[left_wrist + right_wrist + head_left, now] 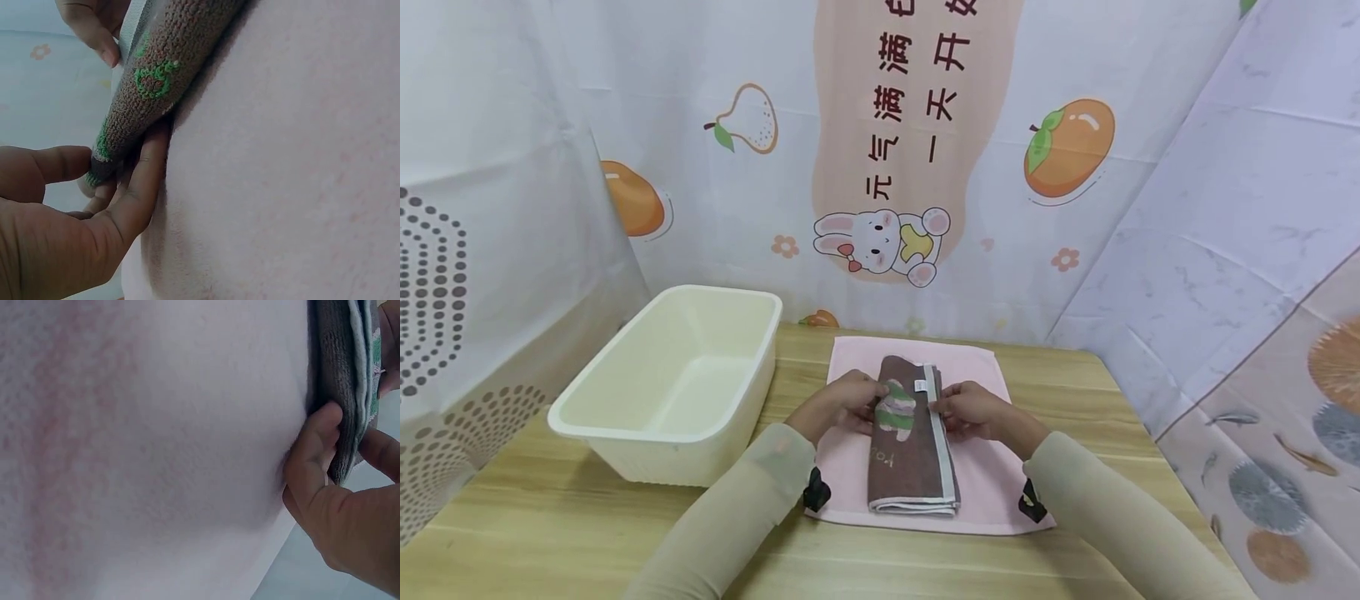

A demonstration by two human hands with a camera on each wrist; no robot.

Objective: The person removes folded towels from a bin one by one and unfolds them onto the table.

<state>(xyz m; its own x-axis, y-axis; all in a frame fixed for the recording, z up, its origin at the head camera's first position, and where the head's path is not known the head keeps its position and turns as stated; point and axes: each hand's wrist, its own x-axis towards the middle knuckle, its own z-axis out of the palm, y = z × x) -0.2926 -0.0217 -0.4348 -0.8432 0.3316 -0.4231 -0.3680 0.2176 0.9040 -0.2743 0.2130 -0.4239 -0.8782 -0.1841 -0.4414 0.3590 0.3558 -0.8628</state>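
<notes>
The left hand [853,402] and right hand [973,408] each pinch a long side of a folded brown towel [910,467], thumbs above and fingers tucked beneath, so that it lies between them. Under both hands and the brown towel spreads a pink towel [992,500], flat on the wood-grain bench [1105,442]. A cream plastic basin [658,462] stands left of the left hand, and a fruit-and-rabbit-printed curtain [760,192] hangs beyond the hands.
</notes>
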